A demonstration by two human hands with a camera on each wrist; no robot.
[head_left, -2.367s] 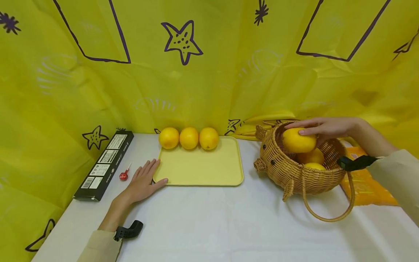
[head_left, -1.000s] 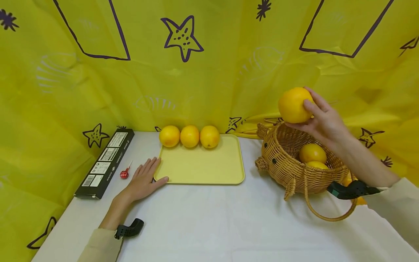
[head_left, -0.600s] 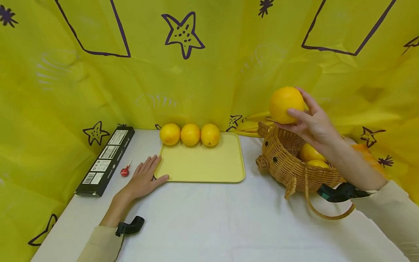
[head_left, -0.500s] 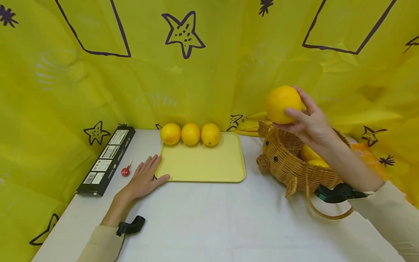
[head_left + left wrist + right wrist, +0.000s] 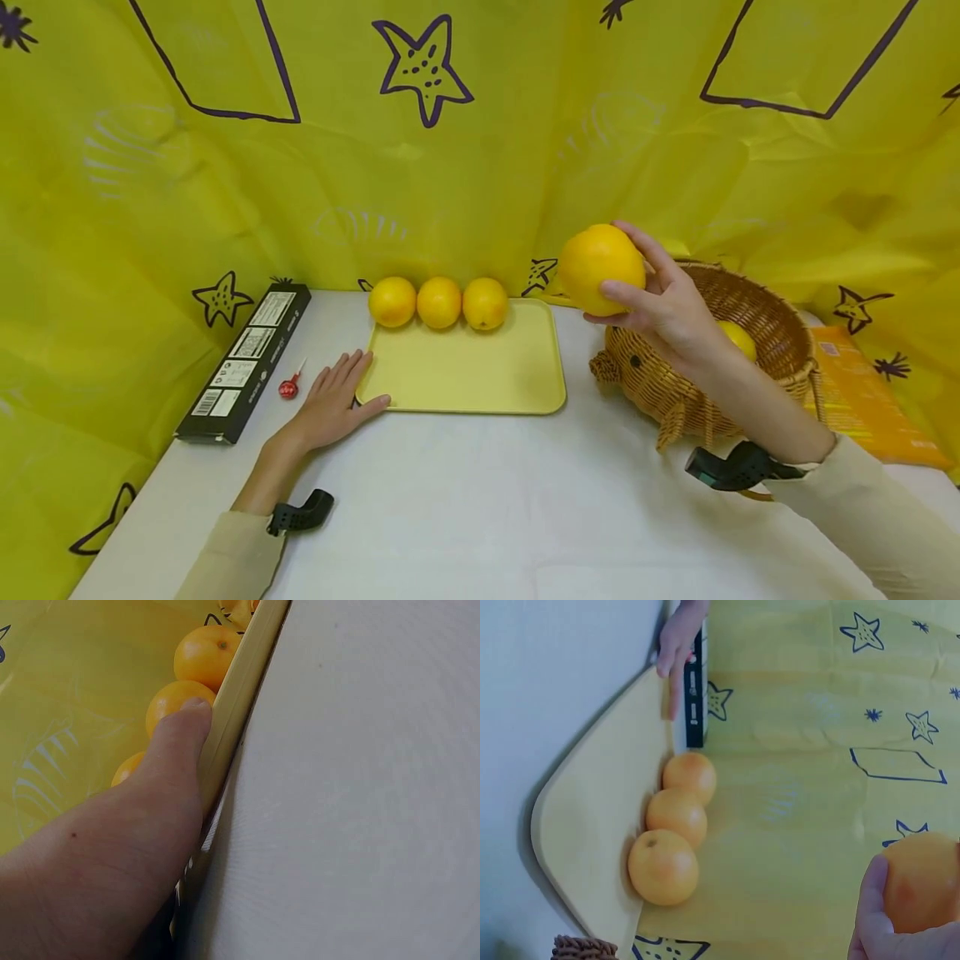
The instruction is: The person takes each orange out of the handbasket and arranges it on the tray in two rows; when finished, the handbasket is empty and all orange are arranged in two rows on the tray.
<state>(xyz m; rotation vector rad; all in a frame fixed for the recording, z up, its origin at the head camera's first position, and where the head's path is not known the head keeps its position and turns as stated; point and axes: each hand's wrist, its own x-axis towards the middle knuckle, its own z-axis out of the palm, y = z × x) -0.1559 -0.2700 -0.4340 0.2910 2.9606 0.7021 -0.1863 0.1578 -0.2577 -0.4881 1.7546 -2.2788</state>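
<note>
Orange: in the air, right of the yellow tray.
Right hand: thumb and fingers curled round the orange, gripping it.
Left hand: fingers straight, thumb spread from them, touching the tray's left end.
3 oranges: in a row along the tray's back edge.
Wicker pig basket: right of the tray.

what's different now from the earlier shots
The right hand has lifted an orange out of the basket and carried it left, toward the tray. The left hand still rests at the tray's left edge; the three oranges there haven't moved.
</note>
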